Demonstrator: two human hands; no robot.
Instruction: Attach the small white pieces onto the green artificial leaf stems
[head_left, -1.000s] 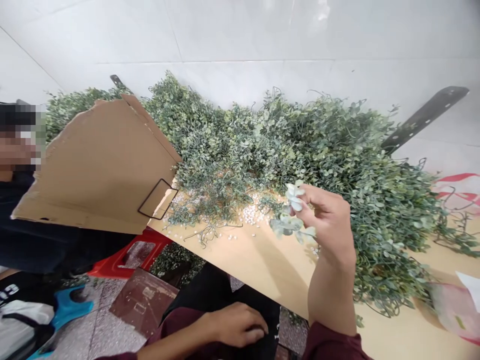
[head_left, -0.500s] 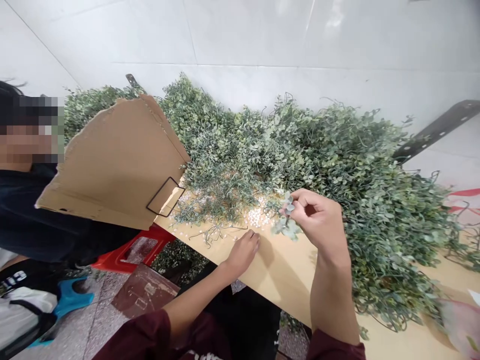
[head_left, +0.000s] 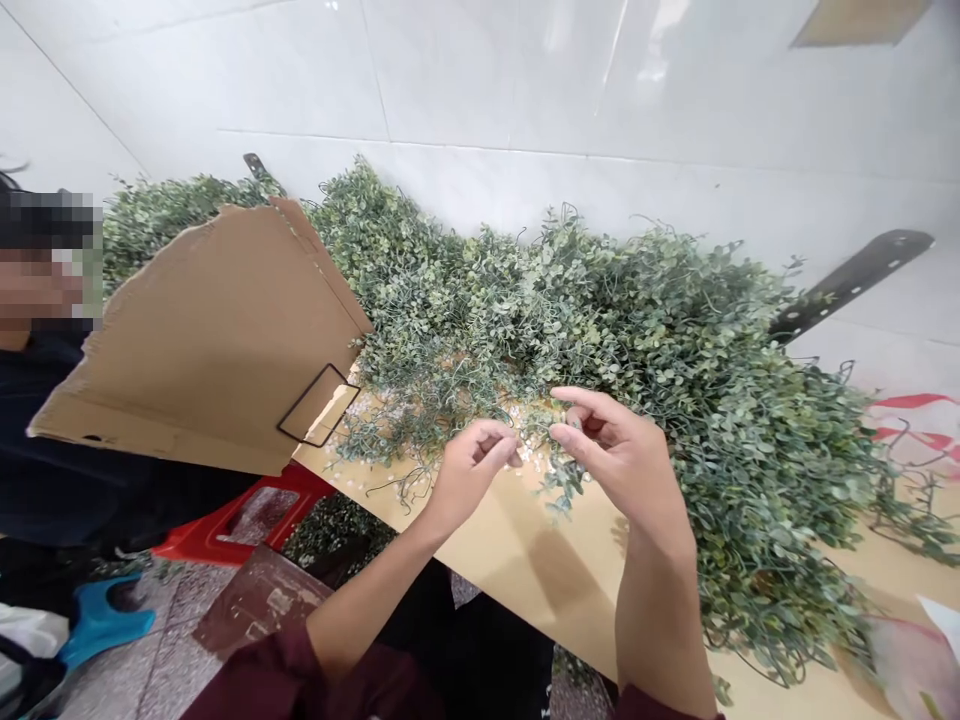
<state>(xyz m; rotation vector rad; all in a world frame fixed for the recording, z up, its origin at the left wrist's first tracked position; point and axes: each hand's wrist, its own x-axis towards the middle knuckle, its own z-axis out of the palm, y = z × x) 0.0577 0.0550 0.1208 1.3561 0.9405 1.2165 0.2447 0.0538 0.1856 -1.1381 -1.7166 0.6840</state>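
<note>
My left hand [head_left: 476, 462] is raised just over the table's near side, its thumb and fingers closed in a pinch. Whatever it pinches is too small to make out. Facing it, my right hand [head_left: 619, 445] has thumb and index finger spread apart, the other fingers curled. Below the right thumb shows a small leafy sprig [head_left: 562, 485] of artificial greenery; I cannot tell whether the curled fingers touch it. Small white pieces [head_left: 536, 460] lie scattered between and behind my hands. Loose green stems [head_left: 450, 390] are spread behind the left hand.
A thick heap of artificial foliage [head_left: 645, 310] lines the wall and the right side. A torn cardboard sheet [head_left: 202, 340] stands at the left, with a black wire frame [head_left: 319, 405] by its corner. Beyond it is another person [head_left: 45, 430], near a red stool [head_left: 195, 525].
My left hand has risen from the tabletop and closed into a pinch. My right thumb and index finger have parted from the sprig they pinched, which now shows lower. The view has shifted slightly.
</note>
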